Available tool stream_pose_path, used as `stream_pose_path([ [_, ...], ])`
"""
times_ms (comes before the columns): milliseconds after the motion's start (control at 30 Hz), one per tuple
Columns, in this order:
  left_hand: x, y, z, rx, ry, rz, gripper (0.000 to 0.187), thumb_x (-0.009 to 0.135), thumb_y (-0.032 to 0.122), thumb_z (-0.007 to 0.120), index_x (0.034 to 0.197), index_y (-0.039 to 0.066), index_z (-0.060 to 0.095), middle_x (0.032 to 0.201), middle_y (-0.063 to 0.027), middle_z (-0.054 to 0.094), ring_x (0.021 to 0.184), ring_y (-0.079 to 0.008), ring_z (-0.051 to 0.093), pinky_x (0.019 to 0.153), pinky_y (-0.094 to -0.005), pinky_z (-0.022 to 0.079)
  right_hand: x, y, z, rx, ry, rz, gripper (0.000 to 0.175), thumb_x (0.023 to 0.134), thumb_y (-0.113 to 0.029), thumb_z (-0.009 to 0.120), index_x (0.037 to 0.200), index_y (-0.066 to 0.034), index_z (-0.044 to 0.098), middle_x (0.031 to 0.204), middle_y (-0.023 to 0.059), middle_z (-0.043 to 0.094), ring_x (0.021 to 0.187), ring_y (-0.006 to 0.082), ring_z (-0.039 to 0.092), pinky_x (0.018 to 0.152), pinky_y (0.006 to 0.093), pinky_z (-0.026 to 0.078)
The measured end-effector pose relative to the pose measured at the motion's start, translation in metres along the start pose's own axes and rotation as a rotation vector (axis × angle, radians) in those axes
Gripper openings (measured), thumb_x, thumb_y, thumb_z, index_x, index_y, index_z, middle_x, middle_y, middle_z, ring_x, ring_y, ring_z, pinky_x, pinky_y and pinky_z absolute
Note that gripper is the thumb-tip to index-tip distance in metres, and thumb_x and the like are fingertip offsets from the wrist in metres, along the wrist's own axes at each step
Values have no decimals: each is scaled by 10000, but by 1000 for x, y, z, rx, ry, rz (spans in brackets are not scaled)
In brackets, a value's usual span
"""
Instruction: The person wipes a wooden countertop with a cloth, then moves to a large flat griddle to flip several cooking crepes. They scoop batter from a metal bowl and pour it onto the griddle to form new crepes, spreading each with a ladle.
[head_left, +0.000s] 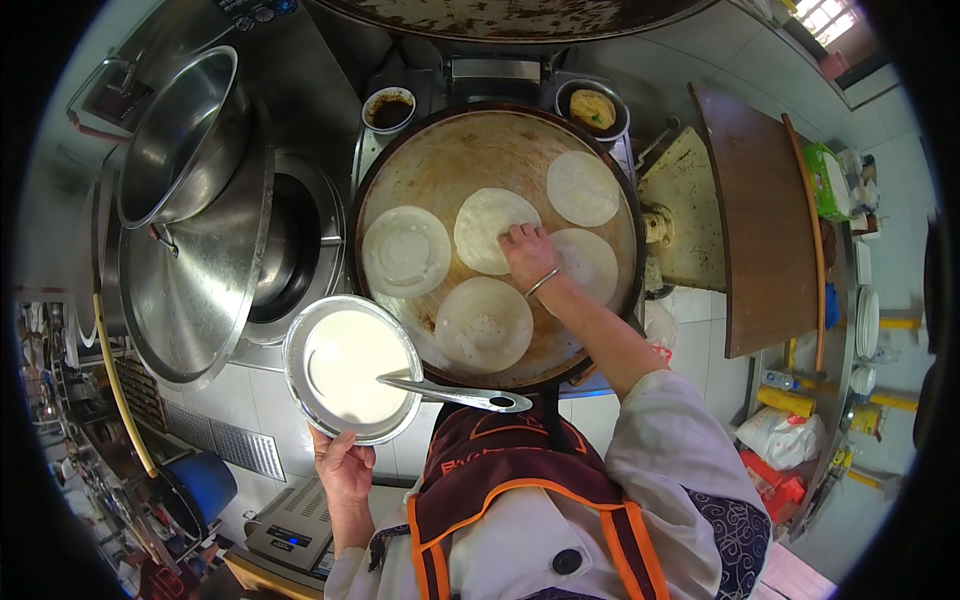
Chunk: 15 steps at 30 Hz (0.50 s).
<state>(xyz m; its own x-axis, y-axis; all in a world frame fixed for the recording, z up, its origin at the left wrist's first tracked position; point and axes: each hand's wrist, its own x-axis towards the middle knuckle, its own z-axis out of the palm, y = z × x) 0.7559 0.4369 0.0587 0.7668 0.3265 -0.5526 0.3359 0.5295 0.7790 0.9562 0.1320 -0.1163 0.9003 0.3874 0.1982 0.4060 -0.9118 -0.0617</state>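
My left hand (345, 457) grips the rim of a metal bowl (296, 375) of pale, creamy batter (352, 360), just off the griddle's front left edge. A metal ladle (465, 394) rests in the batter, its handle lying over the rim to the right. My right hand (531, 259), with a bangle at the wrist, reaches over the round griddle (480, 142). Its fingertips touch the right part of the middle flatbread (486, 225); whether they pinch it is unclear. Around it lie other thin rounds: left (405, 251), front (484, 326), back right (583, 187), and one (589, 262) partly under my forearm.
The griddle's raised lid (517, 19) hangs at the back. Behind the plate stand a bowl of dark sauce (390, 110) and a bowl with yellowish food (592, 109). To the left are a large steel basin (184, 142) and lid (199, 292); rightward, a brown board (757, 225).
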Motion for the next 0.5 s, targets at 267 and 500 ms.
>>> stream_pose_path([
  [267, -1, -1, -1, -3, -8, 0, 600, 706, -10, 507, 1270, 103, 339, 947, -81, 540, 517, -125, 517, 332, -192, 376, -6, -9, 3, 57, -16, 40, 247, 700, -115, 515, 923, -75, 612, 927, 95, 512, 900, 259, 485, 764, 378, 415],
  [500, 0, -2, -3, -75, -36, -37, 578, 712, -42, 504, 1245, 128, 358, 929, -95, 555, 506, -159, 547, 334, -218, 431, -9, -14, 0, 133, 0, 42, 281, 701, -76, 507, 969, -61, 592, 1076, 111, 490, 976, 258, 477, 787, 390, 410],
])
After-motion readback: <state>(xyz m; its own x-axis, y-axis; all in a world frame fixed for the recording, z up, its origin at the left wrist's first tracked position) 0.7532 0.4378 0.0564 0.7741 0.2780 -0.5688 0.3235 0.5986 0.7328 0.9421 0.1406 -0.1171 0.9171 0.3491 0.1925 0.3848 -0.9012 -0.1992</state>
